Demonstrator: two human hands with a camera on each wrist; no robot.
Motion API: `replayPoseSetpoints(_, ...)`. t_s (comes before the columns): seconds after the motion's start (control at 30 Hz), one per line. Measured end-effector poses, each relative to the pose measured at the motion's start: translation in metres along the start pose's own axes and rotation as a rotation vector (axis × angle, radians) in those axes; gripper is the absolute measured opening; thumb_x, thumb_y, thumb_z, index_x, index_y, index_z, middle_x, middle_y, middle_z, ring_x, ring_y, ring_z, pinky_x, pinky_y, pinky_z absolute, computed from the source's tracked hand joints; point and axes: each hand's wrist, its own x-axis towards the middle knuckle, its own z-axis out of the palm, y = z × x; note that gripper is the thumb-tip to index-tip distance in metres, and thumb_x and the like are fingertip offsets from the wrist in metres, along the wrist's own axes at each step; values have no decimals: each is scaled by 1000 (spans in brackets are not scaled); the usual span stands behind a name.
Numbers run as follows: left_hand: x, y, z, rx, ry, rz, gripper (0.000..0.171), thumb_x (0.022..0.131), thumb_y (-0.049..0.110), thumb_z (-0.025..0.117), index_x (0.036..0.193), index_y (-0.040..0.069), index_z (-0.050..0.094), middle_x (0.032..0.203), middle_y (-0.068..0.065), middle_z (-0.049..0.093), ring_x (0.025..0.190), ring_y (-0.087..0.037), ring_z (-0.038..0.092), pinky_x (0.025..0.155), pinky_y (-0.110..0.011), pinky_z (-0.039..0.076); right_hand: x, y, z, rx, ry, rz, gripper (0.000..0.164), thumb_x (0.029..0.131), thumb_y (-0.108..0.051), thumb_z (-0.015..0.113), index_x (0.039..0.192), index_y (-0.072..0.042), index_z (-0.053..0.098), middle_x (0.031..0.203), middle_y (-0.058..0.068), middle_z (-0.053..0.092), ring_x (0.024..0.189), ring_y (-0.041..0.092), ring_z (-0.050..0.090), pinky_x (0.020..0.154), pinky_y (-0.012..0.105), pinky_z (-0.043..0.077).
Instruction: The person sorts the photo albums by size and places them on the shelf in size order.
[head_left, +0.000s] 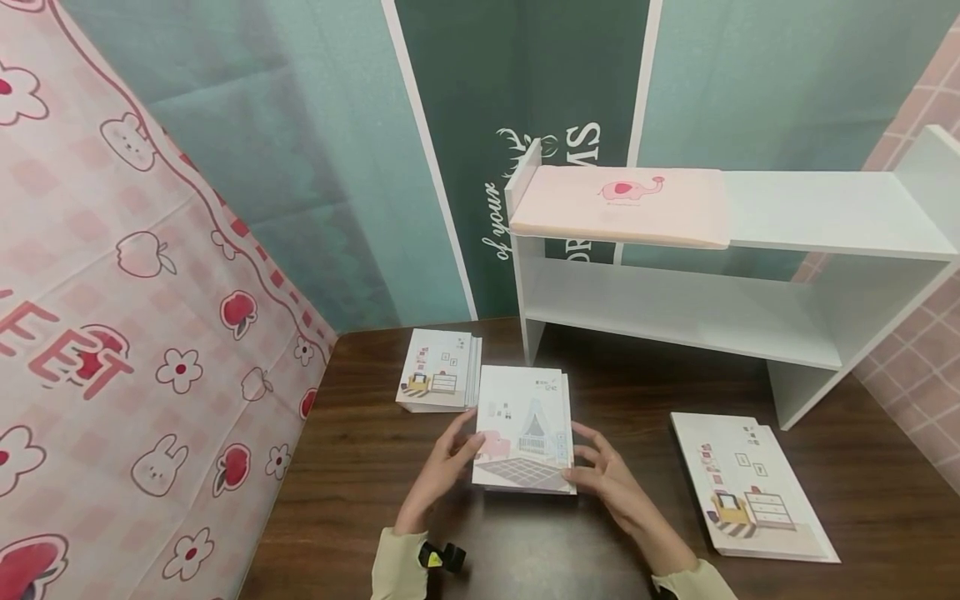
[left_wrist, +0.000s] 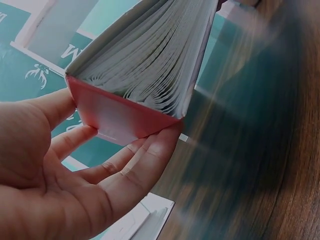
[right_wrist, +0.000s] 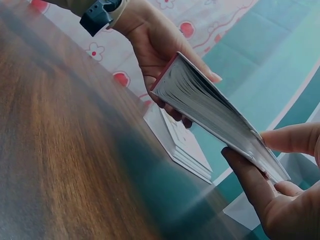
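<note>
A white hardcover book (head_left: pixel 522 429) with a drawn pink chair and grey tiled floor on its cover is held above the table between both hands. My left hand (head_left: pixel 442 467) grips its left edge, thumb at the cover and fingers along the red spine (left_wrist: pixel 115 112). At the opposite edge my right hand (head_left: pixel 611 479) pinches the book, thumb on top and fingers beneath, as the right wrist view shows. The thick block of pages (left_wrist: pixel 145 60) fans slightly between the covers. Just behind and left lies a stack of similar white books (head_left: pixel 438 367).
More white books (head_left: pixel 753 492) lie stacked at the right on the brown wooden table (head_left: pixel 337 500). Behind stands a white two-tier shelf (head_left: pixel 675 304) with a pink elephant-print item (head_left: pixel 622 204) on its top board. A patterned pink curtain (head_left: pixel 150 333) borders the left side.
</note>
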Motion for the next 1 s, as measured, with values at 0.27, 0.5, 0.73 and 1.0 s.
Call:
replayPoseSetpoints(0.27,0,10,2,13,-4,37,52,96,25,50,144,13,32,123,-26,53,100,-28,58,73,-37,53,0,0,-4,-8,-18,-43,78,78,2,65,142,-2,20,109,12,56,85,21,66,73,32,54)
replayPoseSetpoints(0.5,2,11,4,19,-7,49,52,97,25,50,144,13,32,123,-24,54,98,-25,56,74,-37,50,-2,-4,-5,-4,-11,-36,78,79,6,63,143,-1,18,108,13,56,84,20,66,73,31,54)
replayPoseSetpoints(0.73,6,13,7,28,0,38,52,96,25,50,144,14,33,126,-24,52,100,-27,56,78,-41,50,-3,-6,-7,-20,19,-31,78,78,4,64,143,-4,21,108,12,56,84,20,66,73,31,54)
replayPoseSetpoints(1.0,9,17,6,22,-43,77,51,97,22,49,145,15,31,123,-23,55,99,-25,57,76,-40,50,-6,-8,-9,-11,30,-53,76,79,6,62,142,-3,21,108,11,56,83,20,66,72,30,54)
